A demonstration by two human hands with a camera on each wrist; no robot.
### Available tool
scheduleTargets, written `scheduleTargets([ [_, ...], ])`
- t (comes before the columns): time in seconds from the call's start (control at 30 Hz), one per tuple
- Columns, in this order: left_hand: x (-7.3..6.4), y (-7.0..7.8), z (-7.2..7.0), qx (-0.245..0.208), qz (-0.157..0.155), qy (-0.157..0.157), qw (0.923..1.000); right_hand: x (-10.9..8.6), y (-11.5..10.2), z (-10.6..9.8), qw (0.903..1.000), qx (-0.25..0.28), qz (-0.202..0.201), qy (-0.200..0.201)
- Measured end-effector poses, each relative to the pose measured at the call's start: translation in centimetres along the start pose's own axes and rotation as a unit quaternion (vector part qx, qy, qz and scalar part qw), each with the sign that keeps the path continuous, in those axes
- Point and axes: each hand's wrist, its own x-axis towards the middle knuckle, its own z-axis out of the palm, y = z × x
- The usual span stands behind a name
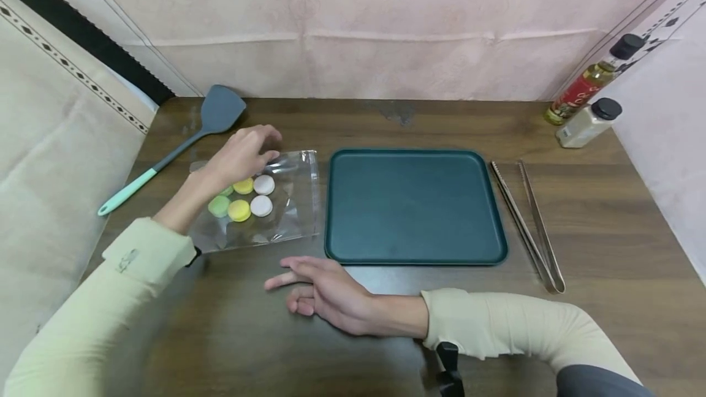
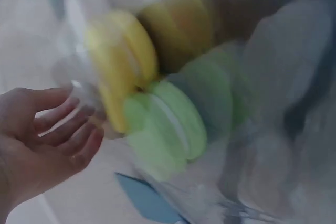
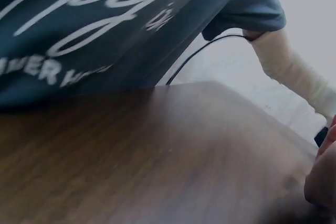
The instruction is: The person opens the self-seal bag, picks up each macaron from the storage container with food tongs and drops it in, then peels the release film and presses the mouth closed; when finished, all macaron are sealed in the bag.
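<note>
Left of the dark green rectangular tray (image 1: pixel 416 207) lies the flat, clear plastic bag (image 1: pixel 295 204), which looks light, limp and slippery, best pinched by its bare margin facing the tray. The left hand (image 1: pixel 242 155), over the bag, and the right hand (image 1: pixel 331 296), by the tray's near-left corner, both have loose fingers gripping nothing. Inside, the round yellow, green and white macaron-like pieces (image 1: pixel 239 209) seem fragile to squeeze.

A kitchen-like setting, whether home or studio unclear; pale cloth sheets (image 1: pixel 386 17) screen the wood-grain table (image 1: pixel 248 348), which bears a spatula (image 1: pixel 222 110), metal tongs (image 1: pixel 521 223) and a red-labelled bottle (image 1: pixel 578 97)
</note>
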Motion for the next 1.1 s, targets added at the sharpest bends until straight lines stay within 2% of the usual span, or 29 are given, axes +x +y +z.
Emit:
scheduleTargets([
  [0.1,1.6,-0.5,0.3,-0.035,0.004,-0.034,0.9988,0.8,-0.4,0.4,0.9995,0.025,-0.011,0.012],
  [0.2,2.2,-0.8,0.3,-0.077,0.0,-0.061,0.9952,2.0,-1.1,0.9,0.9982,0.051,-0.023,0.02],
  [0.27,2.4,-0.7,0.3,-0.098,-0.006,-0.073,0.9925,2.7,-1.5,1.1,0.9971,0.062,-0.033,0.029],
  [0.47,2.5,-0.7,0.2,-0.122,-0.026,-0.092,0.9879,3.6,-1.5,1.4,0.996,0.066,-0.039,0.045],
  [0.63,2.3,-0.8,0.1,-0.137,-0.023,-0.109,0.9843,4.0,-1.7,1.4,0.9962,0.059,-0.044,0.046],
  [0.77,1.3,-0.8,-0.4,-0.16,-0.033,-0.108,0.9806,3.3,-1.6,1.3,0.9976,0.039,-0.04,0.04],
  [0.87,0.0,-0.6,-1.2,-0.184,-0.048,-0.094,0.9772,2.0,-1.6,1.2,0.9991,0.019,-0.034,0.019],
  [1.0,-2.4,-0.1,-2.8,-0.212,-0.068,-0.052,0.9734,0.1,-2.1,0.7,0.9979,-0.034,-0.05,-0.025],
  [1.1,-4.4,0.2,-3.8,-0.224,-0.077,-0.011,0.9716,-1.1,-2.8,-0.2,0.9914,-0.101,-0.064,-0.053],
])
